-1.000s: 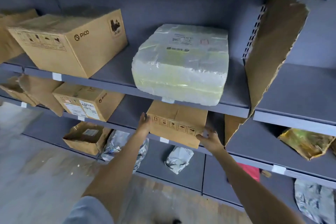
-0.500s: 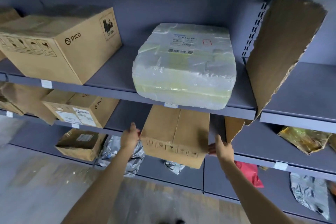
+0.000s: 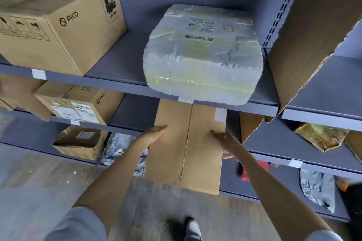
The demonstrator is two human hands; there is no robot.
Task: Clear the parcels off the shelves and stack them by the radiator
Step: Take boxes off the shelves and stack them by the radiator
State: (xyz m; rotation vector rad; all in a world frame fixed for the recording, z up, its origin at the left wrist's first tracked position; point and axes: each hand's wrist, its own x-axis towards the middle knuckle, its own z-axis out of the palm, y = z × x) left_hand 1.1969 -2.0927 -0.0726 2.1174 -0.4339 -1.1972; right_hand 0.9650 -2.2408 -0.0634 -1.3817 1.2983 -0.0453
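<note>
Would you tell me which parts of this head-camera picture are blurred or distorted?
Head view: the floor and the shoe are smeared by motion; the shelf edge bows from the wide-angle lens; the long box and the PICO print stay fairly sharp.

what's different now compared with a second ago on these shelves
The long cardboard box has slid out from the second shelf toward the person and now sticks far past its edge. The left hand and right hand have shifted from its front corners to lie flat along its sides. The plastic-wrapped parcel and PICO box above stayed put.
</note>
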